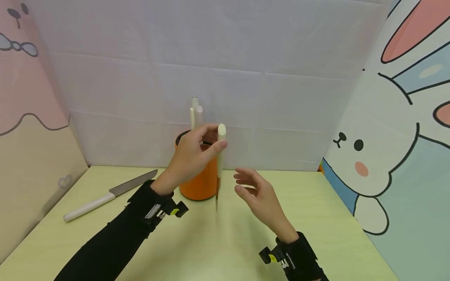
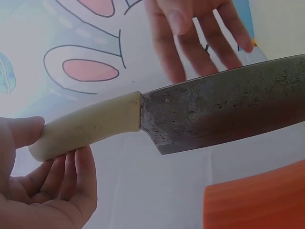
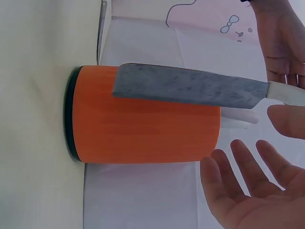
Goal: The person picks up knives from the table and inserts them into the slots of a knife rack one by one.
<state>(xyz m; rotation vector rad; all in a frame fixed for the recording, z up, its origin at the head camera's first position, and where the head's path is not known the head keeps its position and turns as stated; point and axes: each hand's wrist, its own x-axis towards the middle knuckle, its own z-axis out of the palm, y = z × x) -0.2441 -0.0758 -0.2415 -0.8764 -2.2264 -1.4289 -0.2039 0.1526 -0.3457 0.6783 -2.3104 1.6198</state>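
My left hand [image 1: 191,152] pinches the pale handle of a kitchen knife [image 2: 214,107] between thumb and fingertips. The knife hangs upright with its stained blade pointing down, at the right front side of an orange knife holder [image 1: 198,185]. Several pale handles [image 1: 199,115] stick up out of the holder, partly hidden behind the left hand. To the right of the hanging blade, my right hand [image 1: 258,197] is held in the air, fingers loosely bent and apart, with nothing in it. In the right wrist view the blade overlaps the holder's orange wall.
A second kitchen knife [image 1: 130,186] with a white handle lies on the table [image 1: 225,249] left of the holder, its tip toward the back. Behind stands a white cloth backdrop [image 1: 299,97], with cartoon-printed panels [image 1: 397,156] at the sides.
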